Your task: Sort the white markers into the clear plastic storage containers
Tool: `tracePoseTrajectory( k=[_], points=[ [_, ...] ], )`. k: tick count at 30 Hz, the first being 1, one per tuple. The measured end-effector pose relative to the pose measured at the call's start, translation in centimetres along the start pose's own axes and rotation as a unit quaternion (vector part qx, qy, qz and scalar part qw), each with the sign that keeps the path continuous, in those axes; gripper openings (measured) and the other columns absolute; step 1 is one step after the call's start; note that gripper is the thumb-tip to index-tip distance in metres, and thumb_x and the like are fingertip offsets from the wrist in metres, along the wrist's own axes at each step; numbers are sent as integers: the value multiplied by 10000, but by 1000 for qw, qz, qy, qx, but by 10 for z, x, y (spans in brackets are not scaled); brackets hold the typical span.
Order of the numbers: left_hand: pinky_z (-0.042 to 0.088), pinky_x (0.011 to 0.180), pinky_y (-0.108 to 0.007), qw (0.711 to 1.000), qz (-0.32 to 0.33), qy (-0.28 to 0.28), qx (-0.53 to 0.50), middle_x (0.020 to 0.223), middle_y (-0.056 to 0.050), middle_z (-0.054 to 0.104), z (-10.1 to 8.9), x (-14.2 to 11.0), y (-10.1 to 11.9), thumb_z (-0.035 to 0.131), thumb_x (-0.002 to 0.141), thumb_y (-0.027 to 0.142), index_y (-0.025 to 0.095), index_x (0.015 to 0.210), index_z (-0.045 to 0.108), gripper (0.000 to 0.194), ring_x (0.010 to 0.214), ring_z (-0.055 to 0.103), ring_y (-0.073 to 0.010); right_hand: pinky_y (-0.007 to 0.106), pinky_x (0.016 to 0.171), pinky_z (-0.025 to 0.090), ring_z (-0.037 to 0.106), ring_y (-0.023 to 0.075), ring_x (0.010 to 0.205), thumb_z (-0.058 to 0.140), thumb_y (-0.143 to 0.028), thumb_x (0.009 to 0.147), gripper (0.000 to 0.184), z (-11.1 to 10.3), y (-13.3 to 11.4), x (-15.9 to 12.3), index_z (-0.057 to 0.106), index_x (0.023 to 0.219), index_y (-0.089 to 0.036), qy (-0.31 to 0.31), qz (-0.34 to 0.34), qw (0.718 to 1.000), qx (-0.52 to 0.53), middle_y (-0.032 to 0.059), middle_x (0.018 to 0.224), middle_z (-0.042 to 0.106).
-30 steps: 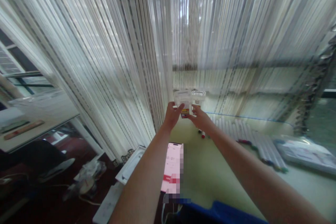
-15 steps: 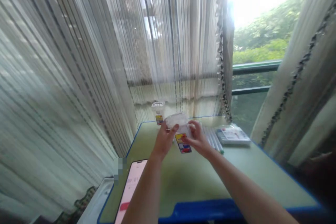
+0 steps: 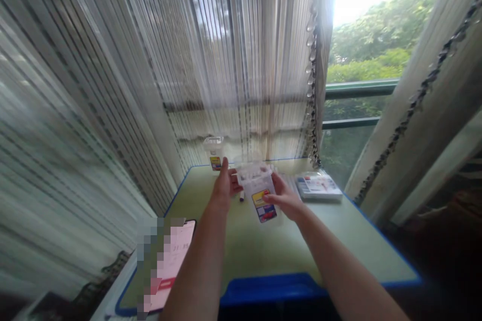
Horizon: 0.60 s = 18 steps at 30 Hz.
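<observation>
A clear plastic box [image 3: 258, 180] with a yellow, blue and red label is held up over the table, tilted slightly. My right hand [image 3: 284, 198] grips it from the right, thumb on the label side. At its far top edge a translucent flap [image 3: 246, 159], seemingly the raised lid, shows faintly. My left hand [image 3: 225, 183] is just left of the box, thumb up and fingers spread; whether its fingertips touch the box I cannot tell. Beneath the hands, a marker with a dark cap end [image 3: 241, 196] is partly hidden. Inside the box, contents are too blurred to make out.
A second labelled clear box [image 3: 214, 153] stands at the table's back left. To the right lies a flat plastic-wrapped pack [image 3: 319, 186], with several pale markers beside it, partly hidden. A phone [image 3: 176, 256] lies front left. The green table [image 3: 259, 256] has a blue edge; curtains hang behind.
My left hand has come off the top of the box, its fingers opening out to the left. The box's rim now shows, with the right hand still gripping. The view has shifted slightly.
</observation>
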<state>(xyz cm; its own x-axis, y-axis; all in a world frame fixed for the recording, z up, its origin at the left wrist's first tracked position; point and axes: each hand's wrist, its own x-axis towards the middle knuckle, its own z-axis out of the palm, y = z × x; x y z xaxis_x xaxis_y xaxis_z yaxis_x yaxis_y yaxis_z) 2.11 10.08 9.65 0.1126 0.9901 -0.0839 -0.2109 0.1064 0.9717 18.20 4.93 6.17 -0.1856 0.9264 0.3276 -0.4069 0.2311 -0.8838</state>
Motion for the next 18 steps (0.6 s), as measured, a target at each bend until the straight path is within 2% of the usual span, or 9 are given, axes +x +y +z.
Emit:
tracePoseTrajectory(
  k=[2, 5, 7, 10, 12, 14, 15, 16, 18],
  points=[
    [497, 566, -292, 998, -1, -66, -7, 678, -88, 680, 5, -6, -10, 354, 637, 843, 139, 914, 634, 806, 658, 661, -210, 380, 869, 495, 590, 238, 1046, 792, -313, 530, 724, 1, -4, 0, 486, 1185, -275, 33, -1, 999, 14, 49, 1144, 608],
    [521, 690, -339, 986, 104, -130, 3, 845, -129, 696, 13, -18, -28, 369, 623, 849, 133, 931, 638, 825, 831, 662, -248, 376, 826, 509, 603, 240, 1015, 748, -367, 580, 735, -2, -5, 2, 459, 1251, -287, 76, -19, 997, 1, 51, 1127, 620],
    [513, 800, -369, 967, 183, -169, 45, 998, -138, 678, 18, -24, -39, 497, 670, 745, 155, 1041, 611, 705, 950, 636, -258, 363, 812, 509, 609, 230, 990, 726, -396, 606, 742, -4, -3, 4, 447, 1286, -295, 90, -31, 995, -30, 46, 1113, 627],
    [526, 814, -376, 959, 214, -157, 96, 1129, -127, 626, 26, -27, -57, 715, 601, 553, 204, 1171, 488, 706, 968, 633, -251, 339, 793, 503, 617, 214, 948, 700, -445, 635, 717, -14, 0, 7, 471, 1295, -285, 78, -39, 994, -72, 44, 1079, 639],
    [533, 808, -372, 965, 204, -107, 125, 1124, -122, 618, 31, -27, -68, 763, 571, 451, 211, 1144, 457, 692, 951, 638, -243, 331, 776, 498, 618, 208, 921, 592, -521, 725, 631, -25, 0, 10, 505, 1283, -241, 75, -46, 990, -106, 59, 1038, 654],
    [536, 798, -370, 967, 198, -72, 144, 1074, -110, 626, 34, -27, -76, 757, 578, 397, 203, 1102, 445, 640, 925, 644, -236, 326, 763, 491, 620, 198, 878, 415, -550, 828, 571, -41, -3, 14, 550, 1248, -189, 118, -62, 975, -179, 78, 983, 668],
    [536, 797, -368, 966, 201, -58, 150, 1050, -103, 629, 35, -27, -79, 746, 588, 377, 199, 1088, 439, 612, 916, 644, -231, 321, 764, 486, 620, 190, 853, 359, -528, 858, 550, -49, -5, 15, 573, 1223, -176, 163, -70, 954, -240, 81, 960, 673],
    [533, 804, -367, 965, 209, -42, 151, 1040, -96, 628, 35, -26, -81, 734, 596, 358, 198, 1083, 431, 596, 918, 643, -228, 315, 774, 479, 618, 184, 844, 361, -488, 868, 506, -57, -6, 16, 604, 1182, -175, 214, -68, 919, -324, 79, 949, 676],
    [517, 849, -365, 961, 229, -14, 152, 1086, -93, 608, 32, -24, -84, 715, 600, 325, 202, 1100, 411, 597, 977, 623, -227, 310, 830, 453, 613, 193, 893, 431, -385, 848, 370, -71, -9, 15, 692, 1009, -178, 276, -8, 810, -518, 91, 946, 687]
  ],
)
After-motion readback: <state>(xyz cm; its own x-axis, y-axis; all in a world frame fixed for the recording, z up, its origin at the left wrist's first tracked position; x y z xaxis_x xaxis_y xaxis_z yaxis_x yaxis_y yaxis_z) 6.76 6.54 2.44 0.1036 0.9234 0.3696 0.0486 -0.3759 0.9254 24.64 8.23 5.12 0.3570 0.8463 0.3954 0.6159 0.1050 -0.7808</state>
